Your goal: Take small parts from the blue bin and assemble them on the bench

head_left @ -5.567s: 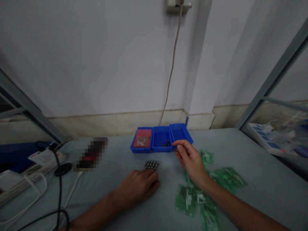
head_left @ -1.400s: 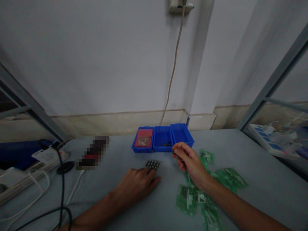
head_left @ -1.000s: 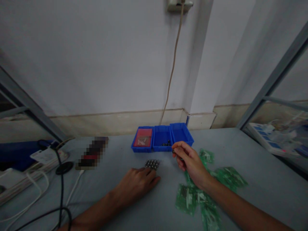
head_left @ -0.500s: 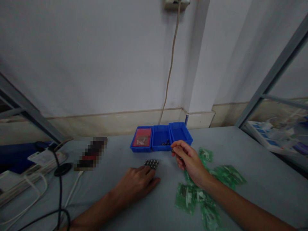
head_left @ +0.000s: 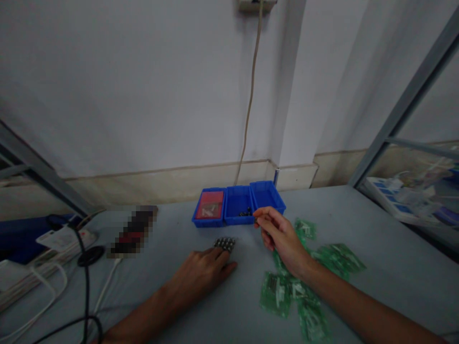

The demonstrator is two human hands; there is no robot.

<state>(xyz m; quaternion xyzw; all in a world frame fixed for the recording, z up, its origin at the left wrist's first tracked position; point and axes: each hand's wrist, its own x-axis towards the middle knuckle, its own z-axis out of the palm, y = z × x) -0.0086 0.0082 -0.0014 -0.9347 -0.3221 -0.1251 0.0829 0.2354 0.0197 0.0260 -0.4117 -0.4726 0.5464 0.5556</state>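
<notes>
My left hand (head_left: 204, 272) lies flat on the table, its fingertips touching the near edge of a small dark block (head_left: 224, 244) with rows of shiny round metal pieces. My right hand (head_left: 279, 237) is raised in front of the blue bins, thumb and finger pinched together; a tiny dark thing seems to be at the tips, too small to name. Just beyond it stands the middle blue bin (head_left: 233, 220), with several small dark metal pieces (head_left: 245, 212) in its near right corner. Green plastic packets (head_left: 275, 292) lie under and around my right forearm.
The left blue bin (head_left: 195, 216) holds a red sheet and a clear bag (head_left: 211, 210). The right blue bin (head_left: 268, 193) adjoins the middle one. At left are a blurred-out object (head_left: 134, 231), a black cable (head_left: 87, 291) and a white power strip (head_left: 21, 286). Metal frame posts (head_left: 369, 157) flank the table.
The view has shifted slightly, so everything sits a little further left. Both hands keep nearly the same pose; the left still touches the block and the right still pinches near the bins.
</notes>
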